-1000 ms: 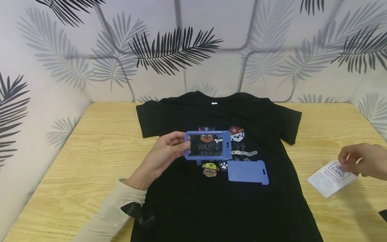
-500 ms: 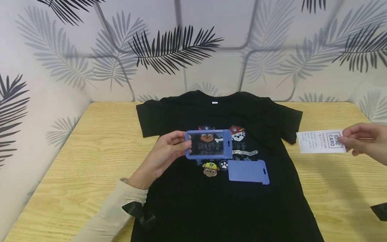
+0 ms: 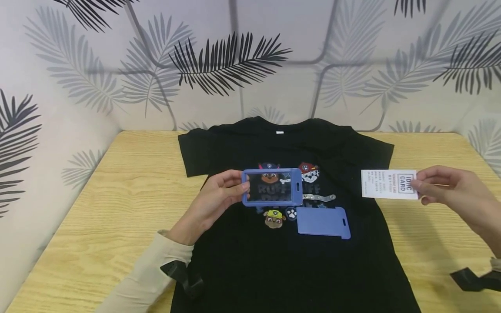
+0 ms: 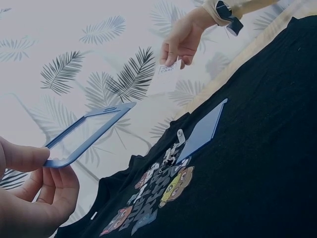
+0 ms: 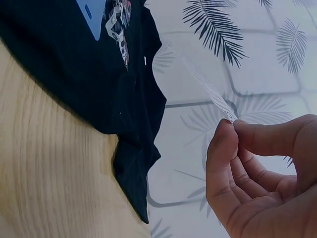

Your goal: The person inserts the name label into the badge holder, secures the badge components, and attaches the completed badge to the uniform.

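Two hands register on my head feed: the left hand (image 3: pixel 215 195), forearm angled up from lower left, pinches the blue frame (image 3: pixel 270 203) above the black T-shirt (image 3: pixel 293 269); the right hand (image 3: pixel 450 189) pinches the white card (image 3: pixel 381 184) over the shirt's right edge. Versus one second ago, the card is nearer the frame and squared. Both long axes run left-right; the frame's slotted end points right.

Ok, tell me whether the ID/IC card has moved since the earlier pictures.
Yes: in the head view, the ID/IC card has moved left relative to the black T-shirt and now overlaps its edge.
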`<action>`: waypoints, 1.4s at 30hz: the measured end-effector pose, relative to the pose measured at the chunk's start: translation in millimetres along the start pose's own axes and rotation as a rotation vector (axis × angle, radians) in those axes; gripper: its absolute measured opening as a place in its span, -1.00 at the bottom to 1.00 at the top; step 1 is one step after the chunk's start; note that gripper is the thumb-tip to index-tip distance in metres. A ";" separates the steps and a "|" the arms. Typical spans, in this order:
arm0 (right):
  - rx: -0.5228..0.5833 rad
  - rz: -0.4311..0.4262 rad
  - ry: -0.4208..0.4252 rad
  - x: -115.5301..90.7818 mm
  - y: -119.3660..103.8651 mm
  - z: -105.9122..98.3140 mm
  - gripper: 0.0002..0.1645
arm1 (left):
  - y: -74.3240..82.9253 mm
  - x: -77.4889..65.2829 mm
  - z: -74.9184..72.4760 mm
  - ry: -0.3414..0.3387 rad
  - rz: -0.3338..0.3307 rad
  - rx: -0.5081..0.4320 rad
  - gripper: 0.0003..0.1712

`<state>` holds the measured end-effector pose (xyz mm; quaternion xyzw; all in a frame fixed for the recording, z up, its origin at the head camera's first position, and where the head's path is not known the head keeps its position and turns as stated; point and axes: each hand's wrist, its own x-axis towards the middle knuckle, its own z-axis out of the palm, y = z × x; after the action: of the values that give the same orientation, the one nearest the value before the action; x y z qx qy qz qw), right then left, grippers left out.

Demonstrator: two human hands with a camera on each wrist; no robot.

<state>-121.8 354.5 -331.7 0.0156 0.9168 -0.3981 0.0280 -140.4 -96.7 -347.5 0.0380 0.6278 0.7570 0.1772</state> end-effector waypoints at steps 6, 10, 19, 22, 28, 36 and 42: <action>0.063 -0.013 -0.031 1.5 0.7 8.5 -0.62 | -1.4 0.9 3.3 -0.005 0.000 -0.021 -0.82; 0.153 -0.050 -0.042 5.8 8.3 16.8 -0.72 | -3.2 0.9 6.4 -0.017 0.001 -0.034 -0.83; 0.279 -0.041 -0.100 1.7 -10.9 29.0 -0.82 | -4.2 3.1 10.3 -0.013 -0.005 -0.033 -0.81; 0.340 -0.046 -0.112 -0.5 -14.7 31.2 -0.87 | -3.2 3.7 11.7 -0.014 -0.008 -0.033 -0.81; 0.304 -0.058 -0.076 -2.5 -22.2 39.3 -0.79 | -3.0 4.6 12.5 -0.020 -0.006 -0.026 -0.78; 0.307 -0.117 -0.065 -3.7 -38.8 51.0 -0.74 | -5.8 4.9 12.0 -0.019 -0.011 -0.029 -0.71; 0.316 -0.143 -0.083 -2.8 -44.9 59.0 -0.73 | -7.8 6.4 12.6 -0.013 -0.016 -0.043 -0.68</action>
<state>-119.0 280.8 -339.0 -0.0618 0.8395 -0.5387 0.0346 -141.1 -81.7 -353.5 0.0341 0.6106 0.7685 0.1882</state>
